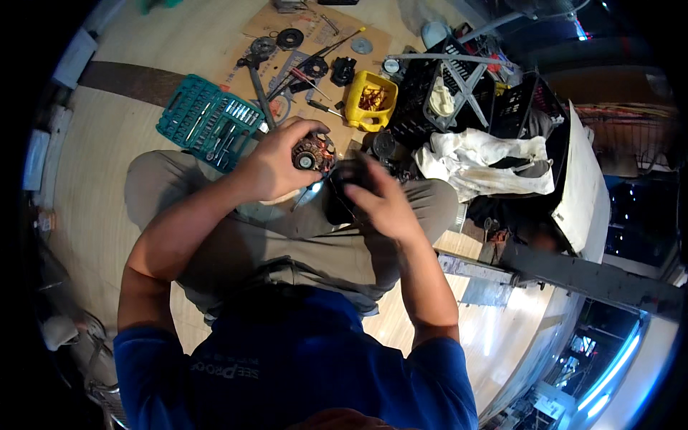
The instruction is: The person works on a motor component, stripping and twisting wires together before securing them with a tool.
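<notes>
My left hand (276, 166) is closed round a motor rotor (313, 153), a round part with copper windings, dark metal and a pale shaft end at its centre. The rotor is held up in front of my lap, its shaft end facing me. Just to its right is my right hand (383, 206), its fingers smeared by motion and curled at a dark, blurred object (349, 172). What that object is I cannot make out. Below both hands are my crossed legs in tan trousers (236, 244).
An open green socket set (208, 122) lies at the left. Cardboard (236, 66) ahead carries a hammer (258, 89), a screwdriver (326, 107) and dark round parts. A yellow cut-open jug (371, 100) holds small pieces. Black crates (419, 93) and a white cloth (480, 161) are at right.
</notes>
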{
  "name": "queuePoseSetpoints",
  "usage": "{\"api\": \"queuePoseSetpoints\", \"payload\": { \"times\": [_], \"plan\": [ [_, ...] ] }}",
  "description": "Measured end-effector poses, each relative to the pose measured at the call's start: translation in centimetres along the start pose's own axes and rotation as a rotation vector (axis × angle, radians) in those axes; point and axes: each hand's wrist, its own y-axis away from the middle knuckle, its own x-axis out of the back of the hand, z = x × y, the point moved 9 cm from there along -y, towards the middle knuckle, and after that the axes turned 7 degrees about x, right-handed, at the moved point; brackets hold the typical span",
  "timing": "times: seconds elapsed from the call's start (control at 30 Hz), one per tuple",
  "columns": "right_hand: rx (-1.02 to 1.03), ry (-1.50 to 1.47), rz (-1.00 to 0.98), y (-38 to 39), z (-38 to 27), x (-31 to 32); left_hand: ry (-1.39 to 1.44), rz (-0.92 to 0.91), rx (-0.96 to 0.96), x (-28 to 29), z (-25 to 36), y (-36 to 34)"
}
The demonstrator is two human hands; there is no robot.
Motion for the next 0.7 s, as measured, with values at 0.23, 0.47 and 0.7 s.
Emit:
{"api": "queuePoseSetpoints", "payload": {
  "times": [0.23, 0.47, 0.7],
  "plan": [
    [-0.344, -0.262, -0.309, -5.3, 4.0, -3.1, -0.014, -0.154, -0.059, 0.3, -0.2, 0.8],
    [0.190, 0.543, -0.248, -2.9, -6.7, -1.2, -0.173, 0.003, 0.165, 0.9, -3.7, 0.9],
    [0.181, 0.824, -0.354, 2.8, -3.1, -2.3, 0.469, 0.007, 0.434, 1.3, -6.1, -0.3]
  ]
}}
